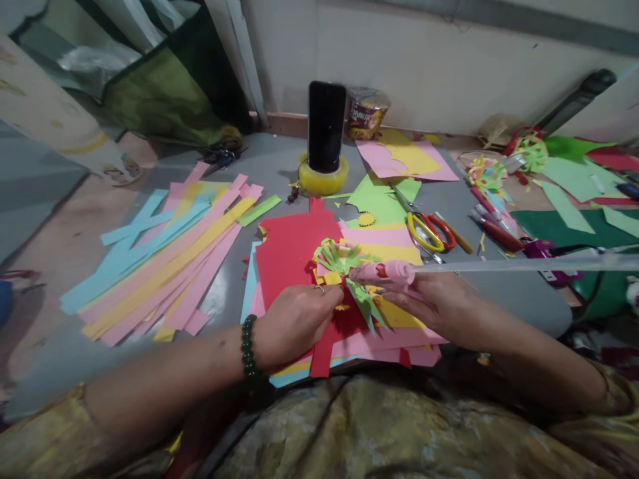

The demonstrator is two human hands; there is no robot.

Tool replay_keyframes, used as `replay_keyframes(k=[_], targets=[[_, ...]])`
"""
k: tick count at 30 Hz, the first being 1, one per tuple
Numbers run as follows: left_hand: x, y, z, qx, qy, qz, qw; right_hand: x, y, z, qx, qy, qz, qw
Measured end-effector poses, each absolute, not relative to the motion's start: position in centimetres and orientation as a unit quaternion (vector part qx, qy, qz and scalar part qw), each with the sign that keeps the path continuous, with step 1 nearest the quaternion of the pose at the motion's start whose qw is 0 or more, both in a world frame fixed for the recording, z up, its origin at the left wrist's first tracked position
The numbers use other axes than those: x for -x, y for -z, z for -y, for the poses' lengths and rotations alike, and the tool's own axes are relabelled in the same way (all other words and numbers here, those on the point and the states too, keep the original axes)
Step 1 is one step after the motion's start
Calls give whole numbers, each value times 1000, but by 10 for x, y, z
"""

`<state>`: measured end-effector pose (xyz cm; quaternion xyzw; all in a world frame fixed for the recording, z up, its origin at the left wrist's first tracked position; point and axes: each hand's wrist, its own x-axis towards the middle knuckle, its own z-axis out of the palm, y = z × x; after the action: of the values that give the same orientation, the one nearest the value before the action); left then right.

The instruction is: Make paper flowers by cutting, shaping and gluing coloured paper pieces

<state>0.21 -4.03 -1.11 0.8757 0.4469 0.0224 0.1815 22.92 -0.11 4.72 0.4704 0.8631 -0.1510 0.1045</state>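
Observation:
My left hand [297, 322], with a green bead bracelet [248, 346] at the wrist, is pinched at the near left edge of a layered paper flower [339, 259] in green, yellow and pink. In my right hand [434, 303] is a pink glue gun [387, 271], its tip pointing left at the flower's centre. A clear stick [499, 265] runs out of its back to the right. Beneath the flower lie red paper [294, 246] and a stack of pink, yellow and blue sheets [399, 342].
Paper strips [170, 266] fan out at left. Behind the stack, a phone [326, 126] stands in a yellow tape roll [323, 176] beside a snack cup [368, 113]. Scissors [433, 231], pens [492, 223] and finished paper flowers [486, 174] lie at right.

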Motion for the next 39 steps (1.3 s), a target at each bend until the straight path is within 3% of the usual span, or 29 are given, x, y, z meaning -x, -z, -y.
replay_keyframes(k=[12, 39], targets=[[-1, 13, 41, -872, -33, -454, 180, -232, -40, 1, -468, 186, -862, 52], [-3, 8, 41, -873, -19, -457, 170, -225, -43, -8, -484, 144, -860, 74]])
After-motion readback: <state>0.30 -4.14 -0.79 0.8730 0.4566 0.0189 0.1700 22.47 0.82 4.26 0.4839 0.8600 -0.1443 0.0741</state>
